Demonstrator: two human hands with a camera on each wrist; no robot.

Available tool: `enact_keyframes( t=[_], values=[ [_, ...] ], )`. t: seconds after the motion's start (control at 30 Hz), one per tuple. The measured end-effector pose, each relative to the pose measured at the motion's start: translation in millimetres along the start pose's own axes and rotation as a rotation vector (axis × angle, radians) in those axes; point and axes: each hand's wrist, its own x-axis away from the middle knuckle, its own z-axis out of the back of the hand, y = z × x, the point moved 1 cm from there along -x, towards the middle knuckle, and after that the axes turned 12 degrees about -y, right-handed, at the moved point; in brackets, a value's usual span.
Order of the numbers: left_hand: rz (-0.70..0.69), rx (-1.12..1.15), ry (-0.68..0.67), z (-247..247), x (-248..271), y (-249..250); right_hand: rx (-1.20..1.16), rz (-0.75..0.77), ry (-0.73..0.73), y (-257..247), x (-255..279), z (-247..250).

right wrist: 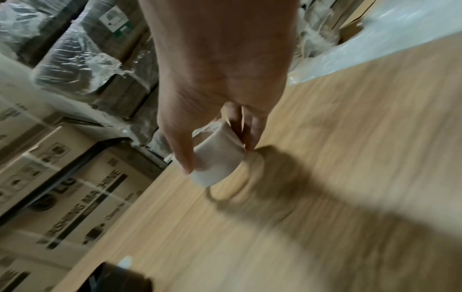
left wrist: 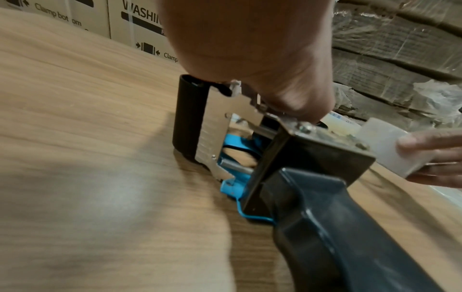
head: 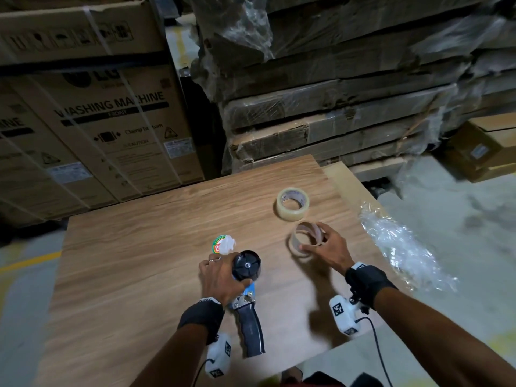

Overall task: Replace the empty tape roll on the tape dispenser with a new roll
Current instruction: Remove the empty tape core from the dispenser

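A person stood at a wood-grain table (head: 139, 247) of smooth laminate, with only the forearms and two hands showing. The left hand (head: 220, 277), low in the centre of the head view, gripped a tape dispenser (head: 247, 303) lying on its side on the tabletop, fingers wrapped around its head beside the bare round black spool hub (head: 247, 265). The dispenser had a dark curved plastic handle, a shiny metal side plate (left wrist: 220, 126), a black roller and a bright blue plastic tab; the palm hid its upper part in the left wrist view. The right hand (head: 326, 247), just right of centre, held one empty tape roll (head: 307, 240), a thin pale cardboard ring pinched between thumb and fingers; in the blurred right wrist view I could not tell whether it touched the table. Above it in the frame, near but apart, one new roll (head: 292, 203) of glossy clear tape lay flat on the table. A small round green and red object (head: 222, 243), partly covered by something crumpled and white, sat just above the left hand, its lettering unreadable. Crinkled clear plastic wrap (head: 402, 247) lay at the table's right edge. Cardboard washing machine boxes (head: 111, 121) filled the upper left, and film-wrapped flat cartons (head: 349, 93) were stacked at the upper right, cut off by the frame.
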Motion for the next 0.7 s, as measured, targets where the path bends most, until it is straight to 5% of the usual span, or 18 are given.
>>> enact_keyframes(
  t=[0.33, 0.7],
  values=[
    [-0.099, 0.136, 0.042, 4, 7, 1, 0.036, -0.218, 0.184, 54, -5, 41],
    [-0.133, 0.258, 0.052, 5, 4, -18, 0.255, -0.135, 0.291, 24, 4, 19]
  ],
)
